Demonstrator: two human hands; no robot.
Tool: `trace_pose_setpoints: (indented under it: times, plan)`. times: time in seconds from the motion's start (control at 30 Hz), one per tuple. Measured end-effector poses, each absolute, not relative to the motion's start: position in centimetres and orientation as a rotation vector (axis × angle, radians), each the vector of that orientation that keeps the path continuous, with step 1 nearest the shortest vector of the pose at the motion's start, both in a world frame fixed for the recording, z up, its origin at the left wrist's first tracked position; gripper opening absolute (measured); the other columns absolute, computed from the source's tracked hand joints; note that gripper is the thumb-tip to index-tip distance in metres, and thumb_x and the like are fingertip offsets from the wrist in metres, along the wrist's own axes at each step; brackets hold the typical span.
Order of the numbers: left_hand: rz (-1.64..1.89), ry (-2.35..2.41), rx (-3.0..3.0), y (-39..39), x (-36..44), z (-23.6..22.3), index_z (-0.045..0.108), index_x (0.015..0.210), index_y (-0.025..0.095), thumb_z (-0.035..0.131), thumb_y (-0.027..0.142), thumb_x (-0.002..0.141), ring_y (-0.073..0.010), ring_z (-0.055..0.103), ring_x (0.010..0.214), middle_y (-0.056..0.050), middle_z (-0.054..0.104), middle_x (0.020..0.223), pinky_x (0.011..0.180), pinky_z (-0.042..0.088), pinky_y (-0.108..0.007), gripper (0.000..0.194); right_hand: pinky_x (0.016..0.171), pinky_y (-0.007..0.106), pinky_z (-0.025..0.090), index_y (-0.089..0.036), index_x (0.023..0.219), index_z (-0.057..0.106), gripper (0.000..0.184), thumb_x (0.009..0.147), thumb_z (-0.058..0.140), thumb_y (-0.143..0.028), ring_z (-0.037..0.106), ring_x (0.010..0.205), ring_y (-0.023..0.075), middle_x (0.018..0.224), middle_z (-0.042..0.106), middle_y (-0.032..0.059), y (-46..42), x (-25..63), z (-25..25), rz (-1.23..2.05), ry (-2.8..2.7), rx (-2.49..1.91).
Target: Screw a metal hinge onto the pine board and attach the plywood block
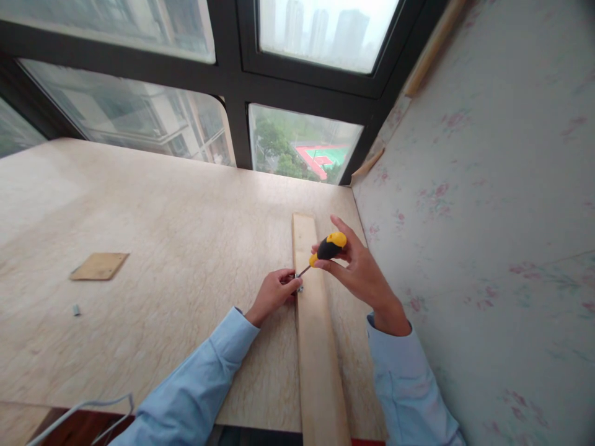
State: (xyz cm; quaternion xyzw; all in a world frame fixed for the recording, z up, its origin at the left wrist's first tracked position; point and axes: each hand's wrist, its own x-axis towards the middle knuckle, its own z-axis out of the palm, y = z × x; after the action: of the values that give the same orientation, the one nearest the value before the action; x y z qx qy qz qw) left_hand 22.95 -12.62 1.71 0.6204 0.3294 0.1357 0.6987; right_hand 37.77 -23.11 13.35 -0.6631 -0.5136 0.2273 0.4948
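Note:
My right hand (357, 266) grips a yellow-and-black screwdriver (328, 248) by its handle, the shaft slanting down and left. The tip meets a small metal piece (300, 286) at the left edge of a long pale wooden plank (316, 347). The plank lies lengthwise on a marble-patterned table (176, 260), close to the right wall. My left hand (274, 294) is pinched at the plank's edge, fingertips on the small metal piece. Both arms wear light blue sleeves.
A small square of thin brown board (99, 266) lies on the table's left part, with a tiny metal part (76, 309) near it. A white cable (83, 409) loops at the front left edge. Dark-framed windows (237, 99) stand behind; a flowered wall (488, 217) rises on the right.

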Motion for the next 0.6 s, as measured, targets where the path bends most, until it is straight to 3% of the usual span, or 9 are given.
trace_pose_setpoints:
  times: [0.1,0.17,0.3,0.37,0.47,0.6]
  plan:
    - [0.304,0.744,1.359,-12.7,22.9,1.8,0.070,0.100,0.013,0.069,0.038,0.075,-0.0202,0.068,0.075,-0.007,0.071,0.086,0.057,0.057,-0.027,0.036,0.082,0.048,0.059,-0.023,0.150,0.035,0.099,0.069,0.082,-0.053,0.069,0.079,0.0259,0.096,0.071,0.0071,-22.7,37.9,13.4,0.267,-1.148,-1.879]
    - [0.308,0.745,1.350,-12.8,22.9,1.8,0.070,0.101,0.013,0.069,0.038,0.075,-0.0202,0.068,0.076,-0.007,0.071,0.086,0.057,0.057,-0.027,0.036,0.079,0.048,0.058,-0.022,0.152,0.030,0.103,0.069,0.080,-0.056,0.067,0.076,0.0259,0.094,0.071,0.0072,-22.7,37.8,13.3,0.213,-1.135,-1.933]
    - [0.313,0.763,1.381,-12.8,22.9,1.7,0.070,0.100,0.014,0.070,0.038,0.075,-0.0194,0.068,0.073,-0.006,0.070,0.084,0.053,0.057,-0.026,0.034,0.087,0.044,0.058,-0.026,0.156,0.010,0.098,0.083,0.071,-0.049,0.068,0.094,0.0231,0.114,0.067,0.0093,-23.4,37.6,13.4,0.458,-1.225,-1.723]
    - [0.305,0.771,1.403,-12.7,22.9,1.6,0.070,0.100,0.014,0.070,0.038,0.076,-0.0194,0.067,0.072,-0.005,0.069,0.083,0.051,0.056,-0.026,0.034,0.091,0.043,0.057,-0.029,0.156,0.007,0.093,0.087,0.067,-0.043,0.067,0.102,0.0216,0.125,0.063,0.0101,-23.7,37.5,13.5,0.588,-1.270,-1.614]
    - [0.289,0.783,1.408,-12.6,22.8,1.6,0.069,0.102,0.014,0.070,0.037,0.075,-0.0203,0.067,0.074,-0.006,0.069,0.084,0.048,0.056,-0.025,0.036,0.093,0.044,0.056,-0.029,0.156,0.015,0.084,0.089,0.064,-0.040,0.068,0.104,0.0222,0.121,0.066,0.0090,-23.7,37.5,13.7,0.647,-1.278,-1.567]
    - [0.269,0.801,1.420,-12.6,22.8,1.8,0.069,0.105,0.015,0.070,0.037,0.076,-0.0201,0.068,0.074,-0.006,0.070,0.088,0.046,0.056,-0.024,0.037,0.076,0.039,0.058,-0.024,0.151,0.033,0.090,0.076,0.076,-0.050,0.069,0.078,0.0222,0.096,0.072,0.0050,-23.0,37.4,13.9,0.377,-1.187,-1.822]
